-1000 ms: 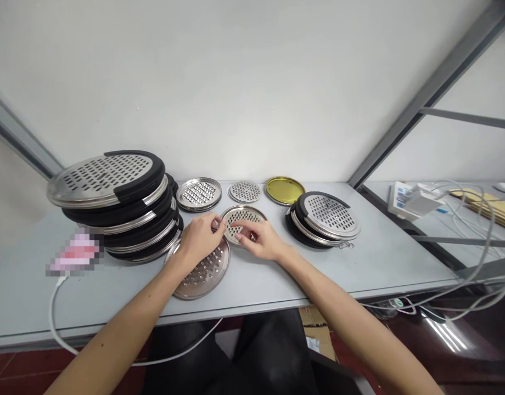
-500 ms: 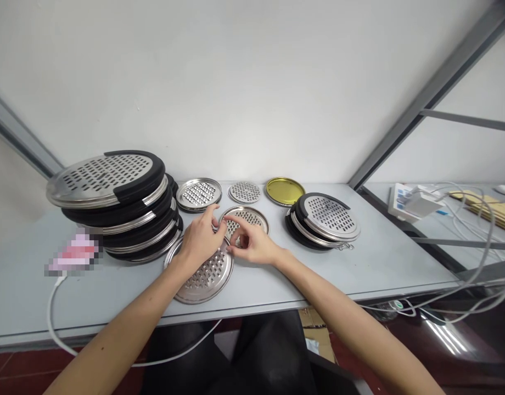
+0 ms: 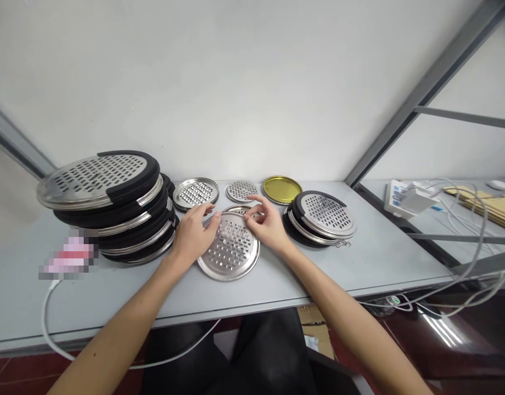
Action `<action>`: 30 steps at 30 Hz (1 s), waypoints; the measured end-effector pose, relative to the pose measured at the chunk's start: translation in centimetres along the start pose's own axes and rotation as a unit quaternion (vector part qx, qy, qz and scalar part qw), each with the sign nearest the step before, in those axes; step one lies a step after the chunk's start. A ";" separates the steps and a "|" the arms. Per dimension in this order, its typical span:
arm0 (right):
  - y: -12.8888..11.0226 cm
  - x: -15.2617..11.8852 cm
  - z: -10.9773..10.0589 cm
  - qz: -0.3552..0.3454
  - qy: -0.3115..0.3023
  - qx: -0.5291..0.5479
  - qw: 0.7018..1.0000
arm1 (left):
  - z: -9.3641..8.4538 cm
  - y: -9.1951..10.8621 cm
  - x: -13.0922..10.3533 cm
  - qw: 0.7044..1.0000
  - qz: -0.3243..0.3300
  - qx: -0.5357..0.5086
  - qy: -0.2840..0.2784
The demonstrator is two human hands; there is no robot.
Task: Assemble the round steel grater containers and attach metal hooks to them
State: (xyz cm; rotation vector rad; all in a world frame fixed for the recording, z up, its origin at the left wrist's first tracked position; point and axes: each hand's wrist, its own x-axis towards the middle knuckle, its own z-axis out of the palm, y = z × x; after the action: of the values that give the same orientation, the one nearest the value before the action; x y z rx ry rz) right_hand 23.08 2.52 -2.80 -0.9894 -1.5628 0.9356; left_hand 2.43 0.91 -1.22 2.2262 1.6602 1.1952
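The round silver metal disc with a toothed perforated centre (image 3: 230, 255) lay at the centre of the frame, above the desk (image 3: 318, 277). Half a second earlier it was lower and further left; it had since shifted up and right. It now covered most of the second round silver disc (image 3: 236, 208), of which only the far rim showed. This change indicated that the work in hand had brought the two discs one over the other; seating between them could not be verified.

The left hand (image 3: 192, 233) was at the upper left rim, thumb and forefinger visibly apart. The right hand (image 3: 269, 225) was at the upper right rim, thumb and forefinger closer together. Whether either hand's fingers were clamped on the rim could not be determined.

Behind lay a shiny silver grating disc, left of centre (image 3: 195, 192), a flat perforated grey disc (image 3: 241, 191) and a round gold-coloured disc (image 3: 282, 190). Black-and-silver stacks stood at left (image 3: 131, 219) and right of centre (image 3: 326, 214).
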 end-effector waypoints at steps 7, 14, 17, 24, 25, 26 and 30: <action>-0.2 1.1 -2.3 -0.004 0.131 0.002 0.991 | -0.3 -0.3 0.3 0.999 -0.002 -0.037 0.007; 0.0 1.6 -3.4 -0.048 0.129 0.009 0.990 | -0.5 0.2 0.7 0.981 0.004 -0.191 -0.031; 0.1 1.5 -3.7 -0.096 0.116 -0.018 0.989 | -0.7 0.2 0.8 0.967 0.056 -0.247 -0.017; 1.2 1.2 -4.1 -0.106 0.076 -0.095 0.987 | -0.7 0.0 0.4 0.950 0.255 -0.178 0.007; 1.3 1.2 -4.2 -0.103 0.063 -0.106 0.987 | -0.6 0.0 0.4 0.947 0.276 -0.163 0.006; 1.3 1.2 -4.3 -0.104 0.052 -0.123 0.986 | -0.6 -0.2 0.4 0.946 0.289 -0.149 0.003; 1.2 1.3 -4.7 -0.134 0.008 -0.220 0.966 | -0.6 -0.6 0.5 0.947 0.306 -0.102 -0.009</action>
State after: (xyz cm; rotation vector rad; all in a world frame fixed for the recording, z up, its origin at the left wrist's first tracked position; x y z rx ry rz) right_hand 27.71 4.55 -2.66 -1.0469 -1.8796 0.3972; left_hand 1.64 1.36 -0.92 2.6796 0.7888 1.3724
